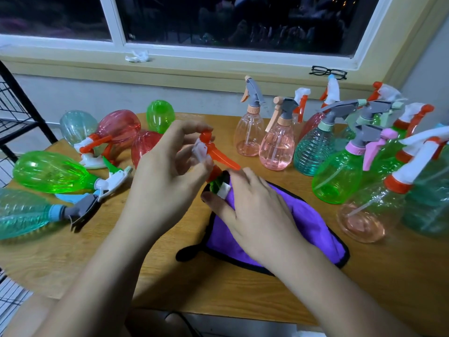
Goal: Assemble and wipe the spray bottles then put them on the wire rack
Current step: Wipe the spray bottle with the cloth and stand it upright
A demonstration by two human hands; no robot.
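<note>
My left hand [167,166] pinches a white and orange spray head [209,152] that sits on the neck of a green bottle [216,184]. The bottle's body is wrapped in a purple cloth [306,222] with a black edge. My right hand [252,207] grips the wrapped bottle through the cloth, on the wooden table [97,251]. Only the green neck shows between the two hands. The black wire rack [14,113] stands at the far left.
Lying bottles, green [51,172], teal [21,212] and red [119,126], crowd the table's left side with loose spray heads [92,147]. Several upright bottles with heads fill the right, among them a pink bottle [250,132]. Black glasses [328,72] and a crumpled tissue [137,56] lie on the windowsill.
</note>
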